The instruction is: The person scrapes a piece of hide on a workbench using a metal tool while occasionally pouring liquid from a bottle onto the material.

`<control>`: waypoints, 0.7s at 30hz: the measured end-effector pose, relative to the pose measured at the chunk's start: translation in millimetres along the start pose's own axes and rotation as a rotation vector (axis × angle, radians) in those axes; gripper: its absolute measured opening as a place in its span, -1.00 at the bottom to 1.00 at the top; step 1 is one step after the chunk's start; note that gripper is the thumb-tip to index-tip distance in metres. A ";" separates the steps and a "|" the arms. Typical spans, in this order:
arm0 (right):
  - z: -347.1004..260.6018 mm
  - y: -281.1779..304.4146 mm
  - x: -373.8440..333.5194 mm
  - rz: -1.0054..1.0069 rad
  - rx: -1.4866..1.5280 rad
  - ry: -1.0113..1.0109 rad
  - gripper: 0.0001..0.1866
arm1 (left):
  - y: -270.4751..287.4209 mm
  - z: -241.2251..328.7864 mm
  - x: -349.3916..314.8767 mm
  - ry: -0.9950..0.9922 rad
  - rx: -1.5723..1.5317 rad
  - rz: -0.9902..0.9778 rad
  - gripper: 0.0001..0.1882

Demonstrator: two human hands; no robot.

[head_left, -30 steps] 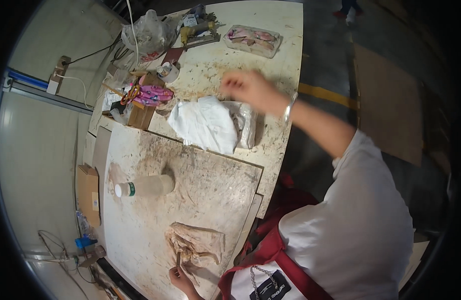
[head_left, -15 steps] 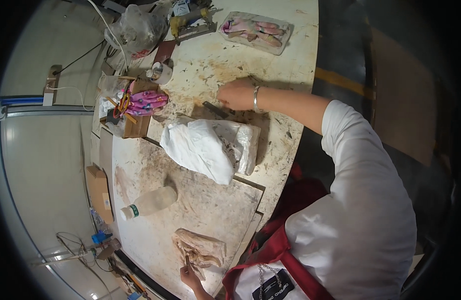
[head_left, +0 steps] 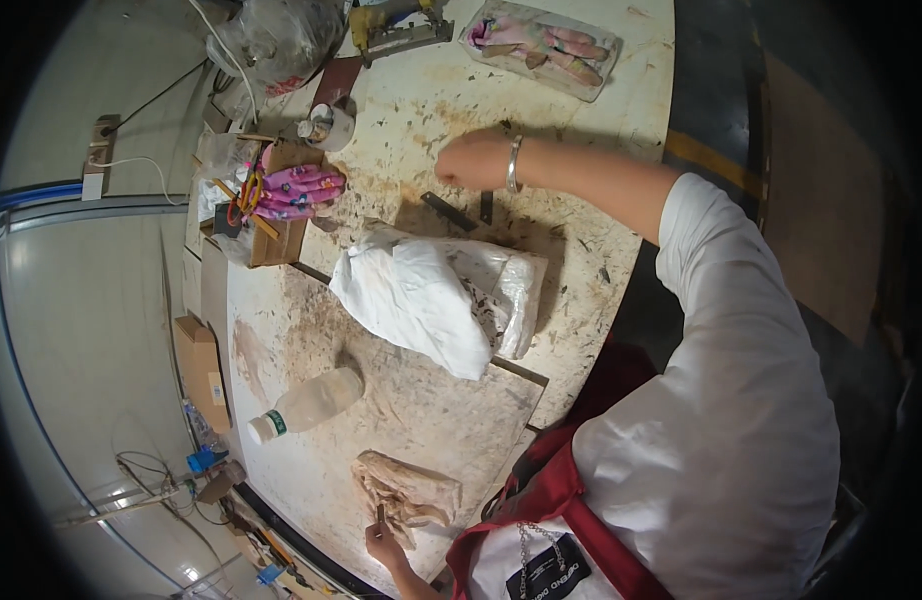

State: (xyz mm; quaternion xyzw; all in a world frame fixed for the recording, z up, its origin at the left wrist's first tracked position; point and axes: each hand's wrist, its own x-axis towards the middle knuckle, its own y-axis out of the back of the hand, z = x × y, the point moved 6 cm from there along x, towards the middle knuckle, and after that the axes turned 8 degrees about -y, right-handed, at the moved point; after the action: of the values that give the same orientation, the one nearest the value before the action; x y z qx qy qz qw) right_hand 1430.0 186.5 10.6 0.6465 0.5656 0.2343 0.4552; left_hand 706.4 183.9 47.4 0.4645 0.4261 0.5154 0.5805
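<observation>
My left hand (head_left: 385, 546) is closed around a thin dark strip-like tool (head_left: 381, 514), whose tip points at a pale brown piece (head_left: 426, 490) with uneven, carved-looking folds. That piece lies on a stained board (head_left: 461, 410). Farther off, my right hand (head_left: 471, 160), with a silver bangle at the wrist, is curled shut low over the table; whatever its fingers hold is hidden. Just beside it lie a dark flat metal strip (head_left: 448, 212) and a shorter dark strip (head_left: 486, 207). Between my hands, a white cloth (head_left: 411, 305) partly covers a plastic-wrapped block (head_left: 522, 300).
A clear bottle (head_left: 321, 400) lies on its side on the board. By the wall, a cardboard box (head_left: 278, 248) holds pink patterned gloves (head_left: 299, 190) and scissors (head_left: 249, 190). A nail gun (head_left: 391, 25), a white jar (head_left: 329, 127) and a clear tray (head_left: 591, 85) with gloves stand farther along.
My right hand has drawn slightly away from the dark strips, and the shorter strip now shows. The whole view has shifted a little. My left hand keeps its grip at the brown piece.
</observation>
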 end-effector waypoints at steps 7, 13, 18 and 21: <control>-0.9 -6.3 -15.5 -0.105 -0.110 0.252 -0.86 | 0.4 -7.3 3.3 -0.032 0.013 -0.009 -0.88; -3.4 -31.3 -23.6 -0.139 -0.544 0.373 -0.91 | -1.3 -9.0 7.6 -0.023 0.012 -0.013 -0.87; 3.1 -31.7 -39.3 0.036 -0.540 0.380 -0.91 | -0.7 6.8 5.1 -0.031 0.024 -0.009 -0.87; 15.0 -25.8 -41.9 0.134 -0.472 0.289 -0.90 | -8.4 -13.6 7.6 -0.094 0.036 0.037 -0.87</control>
State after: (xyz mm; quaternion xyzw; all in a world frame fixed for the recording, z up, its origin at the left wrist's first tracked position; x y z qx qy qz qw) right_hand 1418.4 140.7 -9.6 0.5187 0.5104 0.4788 0.4911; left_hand 695.6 192.5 36.3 0.5061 0.3991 0.4959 0.5819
